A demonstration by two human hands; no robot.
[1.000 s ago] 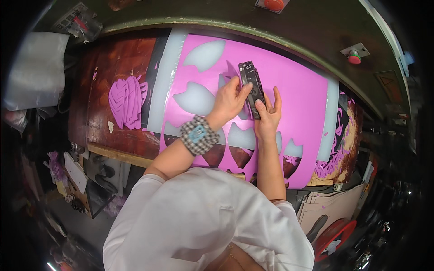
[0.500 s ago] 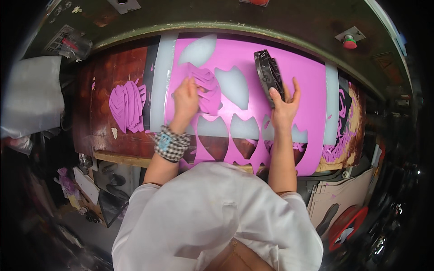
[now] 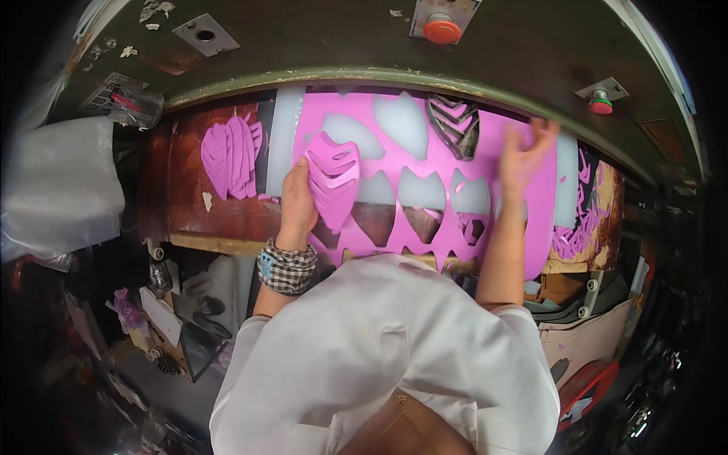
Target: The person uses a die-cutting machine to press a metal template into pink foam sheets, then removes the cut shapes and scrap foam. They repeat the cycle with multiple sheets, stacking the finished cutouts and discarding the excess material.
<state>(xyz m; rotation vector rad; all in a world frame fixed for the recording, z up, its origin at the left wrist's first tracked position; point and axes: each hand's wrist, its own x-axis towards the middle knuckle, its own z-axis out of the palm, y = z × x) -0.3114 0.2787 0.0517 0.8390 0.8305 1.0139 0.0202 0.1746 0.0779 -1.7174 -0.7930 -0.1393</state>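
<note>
My left hand (image 3: 297,199) grips a small stack of purple-pink cut pieces (image 3: 335,186), leaf-shaped with wavy slots, by its left side. It holds them above a sheet of the same colour (image 3: 489,144), which has several leaf-shaped holes. A black metal cutting die (image 3: 455,127), with curved blades inside its outline, lies on the sheet near its far edge. To the right of the die, my right hand (image 3: 525,155) is raised over the sheet, blurred, its fingers spread and nothing in them.
A pile of cut pieces (image 3: 230,158) rests on the reddish-brown board (image 3: 186,216) at left. Beyond the table stands a green machine front (image 3: 303,45) with a red button (image 3: 442,29). Purple scraps (image 3: 576,231) gather at right; clear plastic sheeting (image 3: 61,182) hangs far left.
My right hand has let go of the cutting die, now lying on the sheet, and moved right with its fingers spread. My left hand has drawn the stack of cut pieces nearer to me.
</note>
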